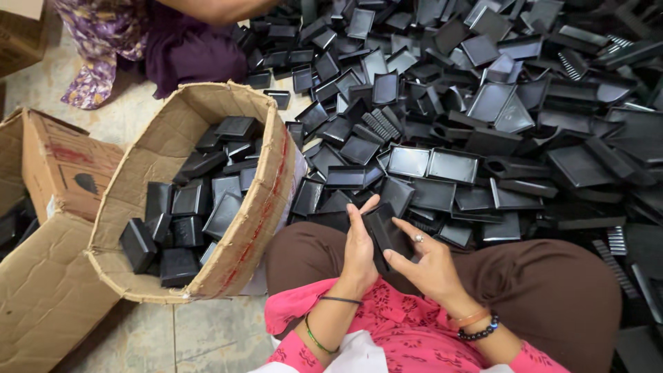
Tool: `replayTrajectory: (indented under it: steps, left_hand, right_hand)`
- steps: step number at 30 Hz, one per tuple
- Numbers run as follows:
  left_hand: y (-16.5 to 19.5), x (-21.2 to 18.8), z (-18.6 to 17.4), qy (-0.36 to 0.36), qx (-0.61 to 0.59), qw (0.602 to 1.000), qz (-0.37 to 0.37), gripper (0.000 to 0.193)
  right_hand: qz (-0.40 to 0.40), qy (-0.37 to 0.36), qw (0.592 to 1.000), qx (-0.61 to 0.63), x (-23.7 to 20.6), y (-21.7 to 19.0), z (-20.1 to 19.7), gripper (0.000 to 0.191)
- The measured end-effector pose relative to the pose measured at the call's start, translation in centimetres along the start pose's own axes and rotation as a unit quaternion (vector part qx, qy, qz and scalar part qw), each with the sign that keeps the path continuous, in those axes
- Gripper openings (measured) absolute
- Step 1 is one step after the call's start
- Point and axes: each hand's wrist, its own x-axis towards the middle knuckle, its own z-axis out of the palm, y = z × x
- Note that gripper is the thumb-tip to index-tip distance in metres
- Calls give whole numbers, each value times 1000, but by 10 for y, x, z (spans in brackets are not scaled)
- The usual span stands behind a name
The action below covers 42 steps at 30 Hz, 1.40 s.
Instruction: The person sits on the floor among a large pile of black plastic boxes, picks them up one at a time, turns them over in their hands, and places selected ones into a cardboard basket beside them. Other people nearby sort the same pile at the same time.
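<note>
Fingers of both hands are wrapped around one small black tray (384, 231) held over the lap. Far to the left lies a flat, torn cardboard box (48, 200), open on the floor (207, 338). Next to it stands a second box (266, 200), tipped toward the person, with bent brown walls and red marks on its side. It is partly full of black trays like the held one, lying every which way. Just right of that box are brown trousers (552, 290) and a pink top (407, 331). The left hand (359, 249) grips the tray from the left side, with the thumb up along its edge, and has thin bands on its wrist. The tray stands tilted between both hands. The right hand (431, 262) holds it from the right and below, with fingers curled under it. This hand has a ring and bead bracelets (476, 326). Past the hands, and spreading far to the right, is a big pile (497, 103) of the same black trays on the floor, some face up, some flipped over. At the top left, another person in purple flowered cloth (103, 41) sits by the pile.
</note>
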Motion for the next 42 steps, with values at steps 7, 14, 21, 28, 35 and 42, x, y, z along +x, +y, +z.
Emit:
replayTrajectory:
  steps: [7,14,21,28,35,42]
  left_hand:
    - [3,-22,10,1,67,992,110,59]
    - [11,-37,-8,0,29,993,110,48]
    - [126,-29,-52,150,-55,970,186,37]
    - [84,-1,-81,-22,-185,981,45,46]
    - [-43,33,-40,68,-85,993,-33,44]
    - [-7,69,-75,22,-132,990,-51,35]
  right_hand:
    - [-175,15,961,-214,-2,-5,-6,65]
    - [89,-76,975,188,2,18,1,55]
    - [-83,-47,965,-243,60,57,-29,28]
    - [-88,6,776,-625,93,81,-79,9]
    - [-46,-218,973,-53,51,53,-25,16]
    - [-230,126,734,-627,154,74,-110,19]
